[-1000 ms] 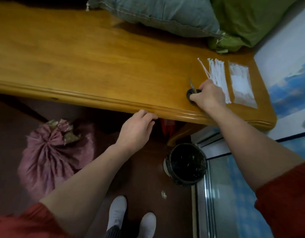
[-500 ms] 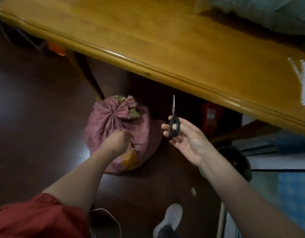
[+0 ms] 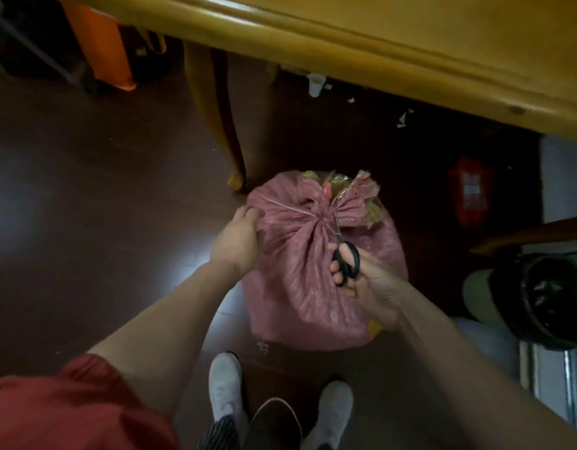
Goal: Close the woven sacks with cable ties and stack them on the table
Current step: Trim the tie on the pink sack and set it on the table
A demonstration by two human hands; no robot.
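Flooring of dark brown, glossy finish (image 3: 86,190) is occupying most of the view. Across the top, a yellow-brown varnished wooden table with a moulded edge (image 3: 410,43) is running from left to right, and one curved table leg (image 3: 215,108) is standing on the floor just behind and to the left of the sack.

The pink woven plastic sack (image 3: 300,303) is sitting upright on the floor in front of the table, not on it, directly ahead of the person's white shoes (image 3: 227,388). Its mouth is gathered into a pleated neck, with the loose fabric fanning out above. A round black bin with a black liner (image 3: 540,297) is standing on the floor to the right, apart from the sack.

The left hand (image 3: 238,241) is gripping the sack at its upper left shoulder, fingers curled into the fabric. The right hand (image 3: 368,284) is holding the black-handled scissors (image 3: 345,258), with fingers through the loops and the blades pointing up at the gathered neck. Whether the blades are parted cannot be told.

A thin white cable tie (image 3: 288,207) is circling the neck, its tail running leftward across the sack and ending just beside the left fingers. Whether those fingers are also holding the tail cannot be told.
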